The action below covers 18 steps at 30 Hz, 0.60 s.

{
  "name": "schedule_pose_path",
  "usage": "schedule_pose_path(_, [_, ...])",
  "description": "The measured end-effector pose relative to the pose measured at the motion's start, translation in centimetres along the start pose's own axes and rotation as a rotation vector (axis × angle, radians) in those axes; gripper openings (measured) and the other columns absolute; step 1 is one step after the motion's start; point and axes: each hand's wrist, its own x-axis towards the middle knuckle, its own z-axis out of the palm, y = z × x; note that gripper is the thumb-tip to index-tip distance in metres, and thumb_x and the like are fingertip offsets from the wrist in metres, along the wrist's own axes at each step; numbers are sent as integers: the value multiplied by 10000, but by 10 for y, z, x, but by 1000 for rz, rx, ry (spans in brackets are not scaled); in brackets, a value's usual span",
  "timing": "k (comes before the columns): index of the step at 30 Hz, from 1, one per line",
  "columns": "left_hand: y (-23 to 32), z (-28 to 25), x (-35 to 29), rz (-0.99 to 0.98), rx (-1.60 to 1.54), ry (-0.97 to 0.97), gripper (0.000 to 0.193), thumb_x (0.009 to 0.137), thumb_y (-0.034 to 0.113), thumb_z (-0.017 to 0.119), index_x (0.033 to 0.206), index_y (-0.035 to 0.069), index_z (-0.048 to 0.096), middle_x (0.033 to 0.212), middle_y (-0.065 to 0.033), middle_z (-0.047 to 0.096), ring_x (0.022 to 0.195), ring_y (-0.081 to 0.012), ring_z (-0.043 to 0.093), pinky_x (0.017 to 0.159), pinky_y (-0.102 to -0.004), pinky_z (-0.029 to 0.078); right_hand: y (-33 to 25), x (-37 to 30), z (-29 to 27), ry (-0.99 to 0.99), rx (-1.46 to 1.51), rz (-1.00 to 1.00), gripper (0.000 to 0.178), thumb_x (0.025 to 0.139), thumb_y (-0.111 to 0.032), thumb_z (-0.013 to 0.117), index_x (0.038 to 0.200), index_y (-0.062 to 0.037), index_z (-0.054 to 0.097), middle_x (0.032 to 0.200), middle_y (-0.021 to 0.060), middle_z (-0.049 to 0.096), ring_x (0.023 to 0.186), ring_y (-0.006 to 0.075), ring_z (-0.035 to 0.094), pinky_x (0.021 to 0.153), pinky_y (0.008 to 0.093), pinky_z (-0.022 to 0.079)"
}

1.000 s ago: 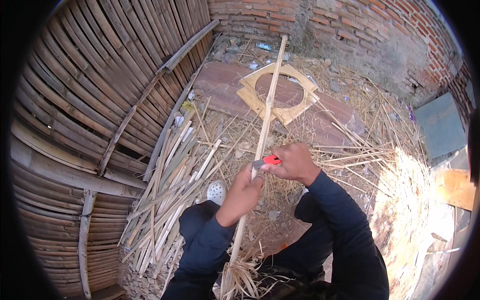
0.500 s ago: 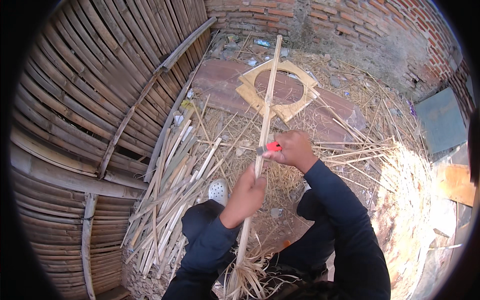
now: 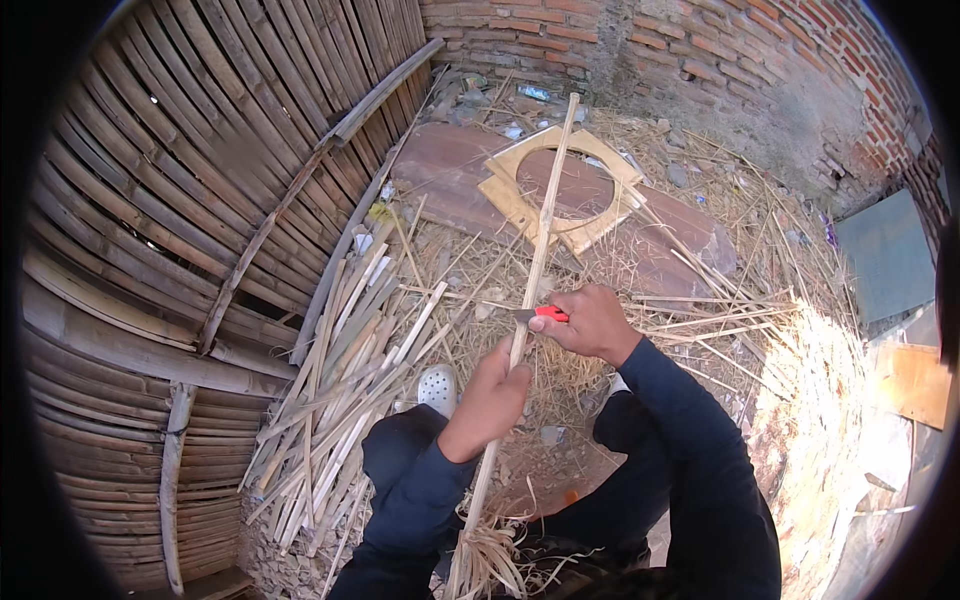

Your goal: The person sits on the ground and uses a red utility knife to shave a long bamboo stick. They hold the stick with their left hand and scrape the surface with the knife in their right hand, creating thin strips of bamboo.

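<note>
A long, pale bamboo strip (image 3: 550,205) runs from near my body away toward the brick wall. My left hand (image 3: 492,396) is wrapped round it below its middle. Just beyond, my right hand (image 3: 590,322) grips a knife with a red handle (image 3: 552,314). Its dark blade lies across the strip, apparently touching it. Thin curled shavings (image 3: 487,562) bunch at the strip's near end, close to my lap.
Cut bamboo strips (image 3: 330,390) lie heaped at my left, beside a bamboo slat wall (image 3: 180,190). Ahead, a yellowish board with a round hole (image 3: 515,200) rests on a brown panel (image 3: 440,170). A brick wall (image 3: 720,60) stands behind. More strips (image 3: 730,315) lie on the right.
The bamboo strip's far end sits lower and slightly to the right in view. The right hand and knife have moved slightly nearer, while the left hand keeps its grip.
</note>
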Motion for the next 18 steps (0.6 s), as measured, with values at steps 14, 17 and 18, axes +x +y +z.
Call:
schedule_pose_path(14, [-26,6,1,237,271,10,427,891,68,462,1309,-15,437,915,-187,589,790,-231,594,730,-354,467,58,17,16,291,-208,-115,628,765,-746,546,626,-137,620,547,71,588,527,291,616,487,422,456])
schedule_pose_path(17, [-15,7,-4,176,280,-3,435,890,75,463,1312,-24,422,880,-195,593,779,-263,610,722,-378,472,68,21,28,325,-211,-99,643,775,-746,531,642,-125,634,550,81,593,541,304,620,495,427,462])
schedule_pose_path(18, [-14,7,-5,179,290,-3,438,890,78,464,1312,-28,417,868,-199,595,776,-275,615,721,-387,474,77,23,28,325,-209,-113,647,778,-744,531,648,-119,640,551,86,595,546,309,622,497,429,464])
